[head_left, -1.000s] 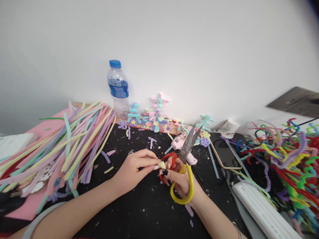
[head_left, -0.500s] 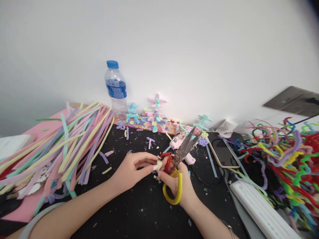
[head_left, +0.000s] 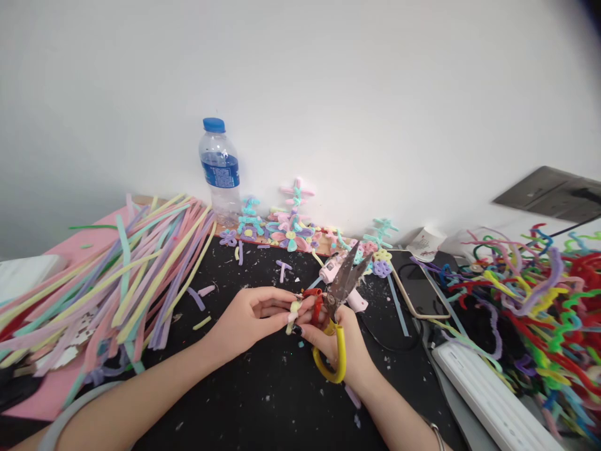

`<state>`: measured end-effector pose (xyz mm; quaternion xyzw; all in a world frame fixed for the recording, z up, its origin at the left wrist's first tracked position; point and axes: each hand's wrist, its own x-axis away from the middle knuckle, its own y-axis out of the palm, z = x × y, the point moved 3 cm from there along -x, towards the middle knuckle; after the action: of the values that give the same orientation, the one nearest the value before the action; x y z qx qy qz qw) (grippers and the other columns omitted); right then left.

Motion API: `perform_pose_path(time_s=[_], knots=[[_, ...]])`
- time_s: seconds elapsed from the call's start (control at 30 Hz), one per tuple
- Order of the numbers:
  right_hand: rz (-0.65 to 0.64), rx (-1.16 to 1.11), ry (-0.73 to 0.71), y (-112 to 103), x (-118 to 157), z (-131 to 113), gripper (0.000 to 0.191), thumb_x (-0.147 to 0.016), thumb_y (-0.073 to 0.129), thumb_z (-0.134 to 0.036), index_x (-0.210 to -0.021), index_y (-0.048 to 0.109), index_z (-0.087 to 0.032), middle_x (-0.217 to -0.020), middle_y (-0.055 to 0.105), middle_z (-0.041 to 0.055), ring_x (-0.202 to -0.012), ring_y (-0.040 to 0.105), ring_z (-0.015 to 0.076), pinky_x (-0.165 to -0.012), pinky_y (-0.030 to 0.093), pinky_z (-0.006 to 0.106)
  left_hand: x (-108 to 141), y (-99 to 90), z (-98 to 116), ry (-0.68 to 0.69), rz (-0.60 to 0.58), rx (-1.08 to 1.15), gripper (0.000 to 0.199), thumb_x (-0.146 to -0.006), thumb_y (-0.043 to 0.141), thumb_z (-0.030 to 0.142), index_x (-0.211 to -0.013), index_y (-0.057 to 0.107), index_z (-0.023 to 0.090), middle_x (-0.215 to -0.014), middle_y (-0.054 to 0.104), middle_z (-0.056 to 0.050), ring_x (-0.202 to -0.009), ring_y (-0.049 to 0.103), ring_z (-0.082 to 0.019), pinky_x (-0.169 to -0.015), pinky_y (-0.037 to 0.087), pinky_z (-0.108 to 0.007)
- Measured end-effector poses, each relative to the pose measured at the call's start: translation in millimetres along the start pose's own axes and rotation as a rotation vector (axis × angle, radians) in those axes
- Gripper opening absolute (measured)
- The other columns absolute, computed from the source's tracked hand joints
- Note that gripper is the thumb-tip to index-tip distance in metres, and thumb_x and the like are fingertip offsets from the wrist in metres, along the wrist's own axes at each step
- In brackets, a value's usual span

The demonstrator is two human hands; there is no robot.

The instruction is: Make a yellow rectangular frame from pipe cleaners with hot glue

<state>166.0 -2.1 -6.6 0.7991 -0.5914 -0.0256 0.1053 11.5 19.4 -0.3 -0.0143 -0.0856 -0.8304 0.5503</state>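
Near the middle of the black table (head_left: 225, 401), my left hand (head_left: 260, 313) pinches a small pale yellow fuzzy piece (head_left: 294, 308) between thumb and fingers. My right hand (head_left: 345, 351) holds scissors (head_left: 342, 291) with red and yellow handles, their blades pointing up and away and slightly apart. The fingertips of my right hand reach the yellow piece too, beside my left fingertips. Behind the scissors lies a pink glue gun (head_left: 331, 268), partly hidden by the blades.
Pastel fuzzy strips (head_left: 141, 269) pile up at the left. A water bottle (head_left: 220, 169) and fuzzy flowers (head_left: 291, 238) line the wall. Rightward are a phone (head_left: 422, 288), paper cup (head_left: 426, 243), white power strip (head_left: 493, 401) and colourful pipe cleaners (head_left: 558, 313). Scraps dot the table.
The yellow piece has turned between my fingertips and more of it shows, hanging lower. My right hand and the scissors have shifted slightly right, and the blades have tilted a little more upright.
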Motion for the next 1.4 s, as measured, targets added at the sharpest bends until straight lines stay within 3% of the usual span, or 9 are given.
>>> perform_pose_path(time_s=[0.23, 0.33, 0.47, 0.57, 0.63, 0.87, 1.0, 1.17, 1.4], knots=[[0.050, 0.015, -0.034, -3.4, -1.8, -2.2, 0.031, -0.064, 0.076, -0.019, -0.090, 0.059, -0.020, -0.083, 0.061, 0.0014, -0.072, 0.060, 0.0154, -0.071, 0.049, 0.030, -2.3, -7.3, 0.9, 0.045, 0.078, -0.041, 0.025, -0.075, 0.066, 0.027, -0.097, 0.067, 0.015, -0.101, 0.071, -0.008, -0.093, 0.065, -0.023, -0.082, 0.051, -0.032], [0.114, 0.073, -0.079, -6.0, -1.3, -4.6, 0.028, -0.066, 0.075, -0.021, -0.088, 0.058, -0.020, -0.083, 0.059, 0.0012, -0.065, 0.056, 0.0140, -0.064, 0.048, 0.029, -4.2, -11.6, -0.9, 0.032, 0.135, -0.022, 0.027, -0.077, 0.064, 0.032, -0.098, 0.067, 0.016, -0.099, 0.071, -0.008, -0.092, 0.064, -0.022, -0.081, 0.049, -0.031], [0.324, 0.374, -0.179, -17.5, 2.7, -13.1, 0.019, -0.071, 0.069, -0.024, -0.084, 0.056, -0.021, -0.068, 0.052, -0.0023, -0.055, 0.047, 0.0119, -0.053, 0.040, 0.025, -4.9, -13.5, -3.4, -0.019, 0.180, 0.110, 0.028, -0.077, 0.065, 0.033, -0.100, 0.067, 0.016, -0.096, 0.071, -0.008, -0.090, 0.064, -0.020, -0.081, 0.047, -0.031], [0.484, 0.613, -0.253, -27.0, 5.3, -21.0, 0.015, -0.072, 0.067, -0.023, -0.079, 0.055, -0.021, -0.062, 0.045, -0.0035, -0.056, 0.041, 0.0124, -0.052, 0.033, 0.025, -4.5, -12.2, -4.1, -0.068, 0.152, 0.206, 0.026, -0.077, 0.067, 0.030, -0.099, 0.067, 0.017, -0.093, 0.072, -0.007, -0.088, 0.063, -0.018, -0.080, 0.046, -0.028], [0.520, 0.689, -0.257, -30.1, 4.8, -23.9, 0.015, -0.071, 0.068, -0.023, -0.074, 0.053, -0.021, -0.061, 0.042, -0.0038, -0.055, 0.037, 0.0121, -0.051, 0.030, 0.025, -4.3, -10.8, -4.6, -0.094, 0.114, 0.260, 0.024, -0.076, 0.069, 0.028, -0.097, 0.068, 0.017, -0.091, 0.072, -0.006, -0.087, 0.063, -0.017, -0.080, 0.046, -0.027], [0.261, 0.461, -0.179, -22.5, 0.2, -19.1, 0.018, -0.078, 0.062, -0.034, -0.075, 0.051, -0.020, -0.063, 0.047, -0.0028, -0.054, 0.040, 0.0121, -0.049, 0.032, 0.024, -3.6, -4.8, -6.0, -0.115, -0.031, 0.339, 0.019, -0.078, 0.067, 0.025, -0.095, 0.068, 0.016, -0.087, 0.070, -0.006, -0.080, 0.062, -0.014, -0.073, 0.045, -0.024], [0.291, 0.377, -0.163, -22.6, 1.5, -14.8, 0.022, -0.081, 0.059, -0.035, -0.071, 0.047, -0.020, -0.057, 0.045, -0.0046, -0.049, 0.037, 0.0099, -0.047, 0.029, 0.023, -2.3, -3.0, -5.0, -0.165, -0.086, 0.343, 0.024, -0.077, 0.068, 0.025, -0.100, 0.066, 0.017, -0.091, 0.067, -0.004, -0.078, 0.063, -0.013, -0.071, 0.048, -0.025], [0.307, 0.271, -0.140, -23.8, 0.9, -9.4, 0.023, -0.083, 0.057, -0.036, -0.072, 0.045, -0.019, -0.053, 0.044, -0.0061, -0.046, 0.036, 0.0086, -0.044, 0.026, 0.022, -1.7, -1.8, -3.5, -0.184, -0.141, 0.203, 0.035, -0.079, 0.065, 0.028, -0.112, 0.060, 0.019, -0.079, 0.062, -0.001, -0.055, 0.055, -0.007, -0.047, 0.042, -0.018], [0.306, 0.297, -0.163, -24.3, 1.3, -6.9, 0.021, -0.083, 0.058, -0.032, -0.072, 0.045, -0.019, -0.057, 0.044, -0.0061, -0.049, 0.036, 0.0079, -0.047, 0.027, 0.021, 0.5, 1.3, -2.1, -0.254, -0.146, 0.205, 0.040, -0.074, 0.069, 0.025, -0.111, 0.058, 0.017, -0.075, 0.065, -0.002, -0.059, 0.060, -0.010, -0.053, 0.047, -0.019]])
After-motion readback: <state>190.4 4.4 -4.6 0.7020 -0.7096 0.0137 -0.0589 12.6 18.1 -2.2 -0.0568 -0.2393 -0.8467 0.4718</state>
